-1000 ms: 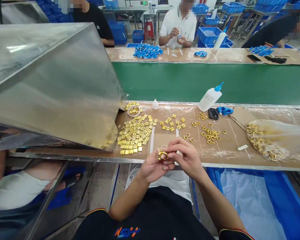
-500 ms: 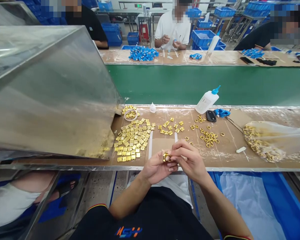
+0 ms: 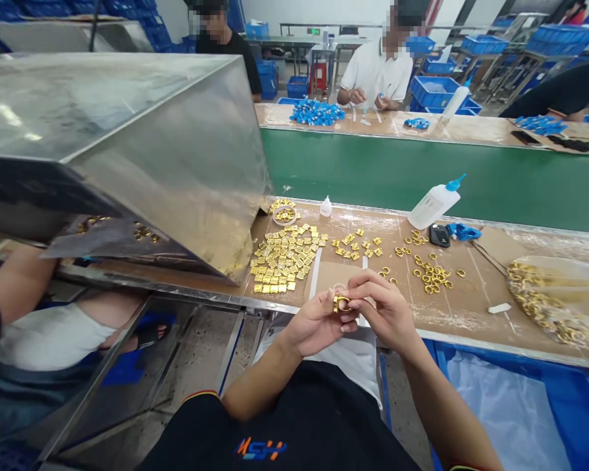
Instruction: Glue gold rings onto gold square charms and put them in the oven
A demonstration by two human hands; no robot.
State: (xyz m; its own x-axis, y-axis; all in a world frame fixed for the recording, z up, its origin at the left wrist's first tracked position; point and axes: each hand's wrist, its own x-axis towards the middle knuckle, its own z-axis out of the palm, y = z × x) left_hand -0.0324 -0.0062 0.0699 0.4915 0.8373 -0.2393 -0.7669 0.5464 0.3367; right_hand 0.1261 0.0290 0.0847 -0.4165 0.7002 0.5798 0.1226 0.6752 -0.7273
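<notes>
Over the near edge of the workbench, my left hand (image 3: 313,328) pinches a gold ring (image 3: 342,303) between thumb and fingers. The fingertips of my right hand (image 3: 387,313) close on the ring's other side, so both hands share it. Fingers cover part of the ring. Just beyond my hands lies a cardboard sheet (image 3: 334,276) with white strips along its sides. Small square gold plates (image 3: 282,258) are spread to the left. Several gold pieces (image 3: 358,244) lie behind the sheet, and loose gold rings (image 3: 430,275) are scattered to the right.
A large metal housing (image 3: 177,163) stands at left. Behind are a small white bottle (image 3: 326,207) and a tilted glue bottle (image 3: 434,206) near a black device (image 3: 440,235). A clear bag of rings (image 3: 554,297) lies right. Across the green belt (image 3: 373,157), people sit near blue pieces (image 3: 318,112).
The camera view has swung to the left, so the bench appears shifted right and slanted. Both hands still hold the gold ring, which looks slightly turned.
</notes>
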